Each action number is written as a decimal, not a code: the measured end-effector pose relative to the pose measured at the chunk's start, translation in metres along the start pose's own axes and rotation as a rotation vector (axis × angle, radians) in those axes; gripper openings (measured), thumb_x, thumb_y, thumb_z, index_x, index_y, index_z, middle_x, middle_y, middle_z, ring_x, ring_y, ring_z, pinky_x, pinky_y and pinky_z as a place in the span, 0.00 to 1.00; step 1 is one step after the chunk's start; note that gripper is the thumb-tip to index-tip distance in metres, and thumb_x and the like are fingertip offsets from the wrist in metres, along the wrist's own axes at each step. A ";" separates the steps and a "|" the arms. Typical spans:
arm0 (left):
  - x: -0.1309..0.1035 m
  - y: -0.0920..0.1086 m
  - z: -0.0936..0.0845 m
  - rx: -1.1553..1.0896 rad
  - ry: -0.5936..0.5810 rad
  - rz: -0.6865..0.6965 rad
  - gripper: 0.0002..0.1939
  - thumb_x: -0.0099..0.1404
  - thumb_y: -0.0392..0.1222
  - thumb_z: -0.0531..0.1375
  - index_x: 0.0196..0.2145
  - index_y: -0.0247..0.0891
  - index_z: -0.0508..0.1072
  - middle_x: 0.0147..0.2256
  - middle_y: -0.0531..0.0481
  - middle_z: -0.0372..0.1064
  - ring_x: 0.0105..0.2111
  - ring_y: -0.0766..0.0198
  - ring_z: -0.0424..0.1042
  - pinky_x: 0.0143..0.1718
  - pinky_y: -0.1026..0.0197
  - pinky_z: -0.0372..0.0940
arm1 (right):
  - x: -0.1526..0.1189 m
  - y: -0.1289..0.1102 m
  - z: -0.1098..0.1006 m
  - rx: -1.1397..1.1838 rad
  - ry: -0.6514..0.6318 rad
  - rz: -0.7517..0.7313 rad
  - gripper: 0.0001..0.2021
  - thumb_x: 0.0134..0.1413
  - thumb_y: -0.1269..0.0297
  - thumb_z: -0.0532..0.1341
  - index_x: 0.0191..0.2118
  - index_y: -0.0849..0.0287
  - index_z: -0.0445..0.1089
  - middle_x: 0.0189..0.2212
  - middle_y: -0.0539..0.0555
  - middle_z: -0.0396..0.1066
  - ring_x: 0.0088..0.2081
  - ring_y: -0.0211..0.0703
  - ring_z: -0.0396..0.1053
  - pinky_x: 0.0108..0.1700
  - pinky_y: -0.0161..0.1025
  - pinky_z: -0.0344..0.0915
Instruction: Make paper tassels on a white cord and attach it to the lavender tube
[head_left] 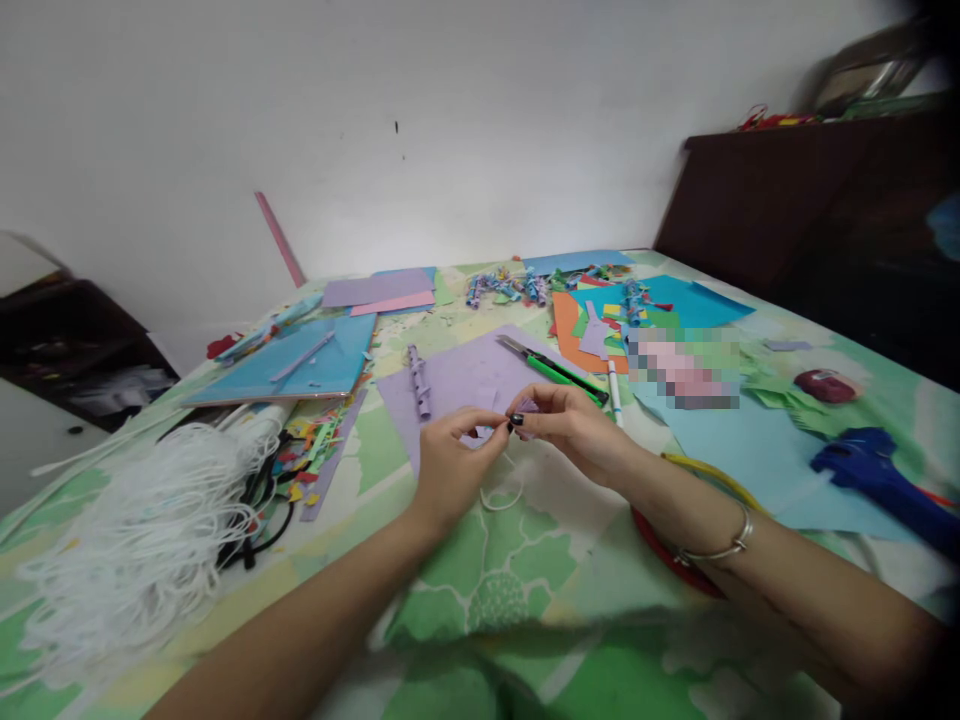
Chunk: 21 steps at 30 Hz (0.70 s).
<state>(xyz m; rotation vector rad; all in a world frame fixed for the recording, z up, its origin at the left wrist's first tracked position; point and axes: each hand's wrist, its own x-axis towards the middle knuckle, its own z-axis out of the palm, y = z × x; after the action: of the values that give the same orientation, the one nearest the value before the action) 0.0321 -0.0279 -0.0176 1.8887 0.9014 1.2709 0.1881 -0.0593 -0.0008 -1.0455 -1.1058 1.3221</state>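
My left hand (454,455) and my right hand (574,428) meet fingertip to fingertip above the tablecloth, both pinched closed. Between my right fingers shows a small pleated purple paper piece (528,406). A thin white cord (501,508) hangs in a loop below my left fingertips, and its upper end is hidden in the pinch. Just beyond my hands lies a purple paper sheet (465,365). On its left side rests a rolled purple paper stick (418,382). A green utility knife (555,370) lies across its right side.
A tangled heap of white cord (150,540) spreads at left beside paper scraps (311,450) and a blue folder (300,360). At right are a white marker (615,392), light-blue paper (720,450) and a blue glue gun (877,470). Decorated paper rolls (536,288) lie at the back.
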 end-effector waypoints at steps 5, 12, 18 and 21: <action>0.003 -0.007 -0.002 -0.162 0.037 -0.258 0.06 0.54 0.41 0.66 0.29 0.37 0.81 0.28 0.49 0.78 0.26 0.64 0.71 0.29 0.63 0.63 | 0.002 0.001 -0.001 -0.039 0.035 -0.015 0.12 0.35 0.66 0.70 0.29 0.59 0.68 0.25 0.47 0.67 0.28 0.37 0.65 0.35 0.38 0.59; 0.005 -0.007 -0.002 -0.262 0.034 -0.303 0.07 0.52 0.42 0.68 0.30 0.37 0.81 0.28 0.48 0.78 0.26 0.65 0.72 0.30 0.65 0.65 | 0.003 0.004 -0.001 -0.093 0.003 -0.085 0.10 0.40 0.62 0.69 0.27 0.59 0.70 0.23 0.48 0.67 0.27 0.36 0.65 0.34 0.38 0.60; 0.005 -0.007 -0.001 -0.379 0.047 -0.393 0.05 0.50 0.39 0.69 0.27 0.38 0.81 0.27 0.49 0.78 0.26 0.66 0.72 0.30 0.66 0.65 | 0.005 0.003 -0.005 0.093 0.062 -0.070 0.14 0.50 0.54 0.61 0.24 0.60 0.72 0.23 0.52 0.69 0.28 0.39 0.66 0.35 0.40 0.61; 0.005 -0.010 0.001 -0.477 0.034 -0.446 0.05 0.49 0.39 0.69 0.27 0.38 0.81 0.26 0.49 0.77 0.24 0.68 0.71 0.28 0.67 0.64 | 0.007 0.004 -0.005 0.122 0.173 -0.021 0.07 0.43 0.61 0.65 0.24 0.59 0.73 0.23 0.51 0.70 0.29 0.39 0.66 0.34 0.39 0.61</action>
<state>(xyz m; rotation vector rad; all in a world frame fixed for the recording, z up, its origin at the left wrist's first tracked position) 0.0330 -0.0188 -0.0241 1.2175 0.8795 1.1194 0.1924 -0.0524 -0.0058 -1.0341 -0.8940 1.2414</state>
